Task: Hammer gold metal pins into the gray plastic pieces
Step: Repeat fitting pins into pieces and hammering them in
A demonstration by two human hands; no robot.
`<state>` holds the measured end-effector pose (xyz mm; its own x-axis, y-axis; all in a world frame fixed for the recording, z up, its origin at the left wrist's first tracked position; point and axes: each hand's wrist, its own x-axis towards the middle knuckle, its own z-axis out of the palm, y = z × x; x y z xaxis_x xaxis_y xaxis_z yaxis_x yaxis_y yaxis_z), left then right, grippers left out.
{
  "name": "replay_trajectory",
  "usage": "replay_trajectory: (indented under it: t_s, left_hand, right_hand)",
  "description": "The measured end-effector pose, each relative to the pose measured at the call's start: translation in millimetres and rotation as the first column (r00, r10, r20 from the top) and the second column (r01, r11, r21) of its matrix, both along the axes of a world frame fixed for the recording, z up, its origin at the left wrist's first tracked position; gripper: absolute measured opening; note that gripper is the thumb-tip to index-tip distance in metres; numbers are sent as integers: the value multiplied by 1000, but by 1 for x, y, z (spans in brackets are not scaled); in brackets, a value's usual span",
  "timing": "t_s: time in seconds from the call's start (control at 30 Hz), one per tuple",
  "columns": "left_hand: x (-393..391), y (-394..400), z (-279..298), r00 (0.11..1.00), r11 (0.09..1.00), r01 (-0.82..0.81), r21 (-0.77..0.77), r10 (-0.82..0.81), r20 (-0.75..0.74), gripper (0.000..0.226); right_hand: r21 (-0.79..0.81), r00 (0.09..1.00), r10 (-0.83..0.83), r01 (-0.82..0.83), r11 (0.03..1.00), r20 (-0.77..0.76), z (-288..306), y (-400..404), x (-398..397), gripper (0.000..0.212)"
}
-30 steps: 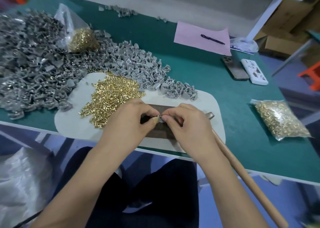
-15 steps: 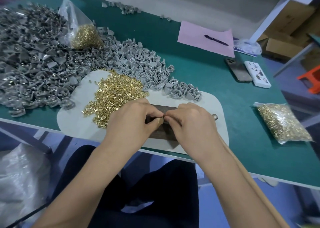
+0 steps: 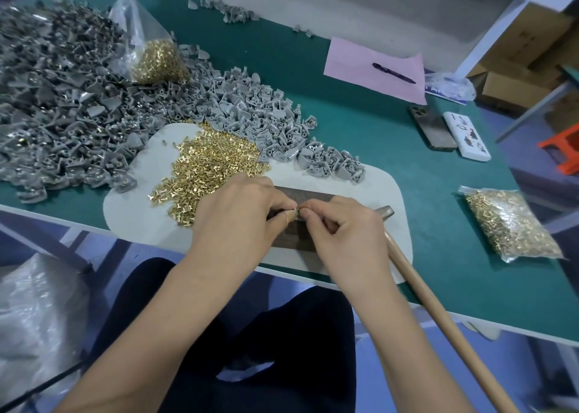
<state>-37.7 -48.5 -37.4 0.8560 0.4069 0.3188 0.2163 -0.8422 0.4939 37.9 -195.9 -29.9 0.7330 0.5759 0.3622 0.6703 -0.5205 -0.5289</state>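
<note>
Both hands meet over a dark metal block [image 3: 308, 194] on a pale mat [image 3: 134, 215]. My left hand [image 3: 241, 212] pinches a small gray plastic piece, almost hidden by the fingertips. My right hand [image 3: 341, 227] pinches a gold pin [image 3: 295, 209] against that piece. A loose heap of gold pins [image 3: 203, 171] lies on the mat to the left of my hands. Gray plastic pieces [image 3: 260, 121] are piled behind the mat. A wooden-handled hammer [image 3: 438, 312] lies under my right wrist, its metal head [image 3: 387, 211] on the mat.
A large mound of gray pieces [image 3: 53, 99] covers the green table [image 3: 360, 149] at the left, with a bag of gold pins [image 3: 156, 55] on it. Another pin bag [image 3: 507, 224] lies at the right. Pink paper with a pen [image 3: 393, 73], a phone [image 3: 430, 127] and a white box [image 3: 466, 136] lie behind.
My hands stay together over the block, with only small finger movements at the pin and piece. The camera view has shifted slightly.
</note>
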Motion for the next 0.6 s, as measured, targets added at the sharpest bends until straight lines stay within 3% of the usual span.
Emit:
replay_trajectory:
  t_s: [0.13,0.27,0.4,0.6]
  left_hand:
    - [2,3,-1,1000,999,9,-32,-10,-26,9]
    - [4,6,-1,999,997,32,-66,-35,-39,9]
    - [5,8,-2,997,997,65,-48,-67,-40,8]
    - [1,6,-5,997,993,71,-98,-71,2,5]
  right_hand:
    - [-314,994,87,-60,947,72,18,7,5,18]
    - [-446,988,122,-68,893,93,28,15,3,23]
    - [-453,989,116,-61,889,93,27,13,6,25]
    - [-273,995,75,-57,960,59,12,6,6,16]
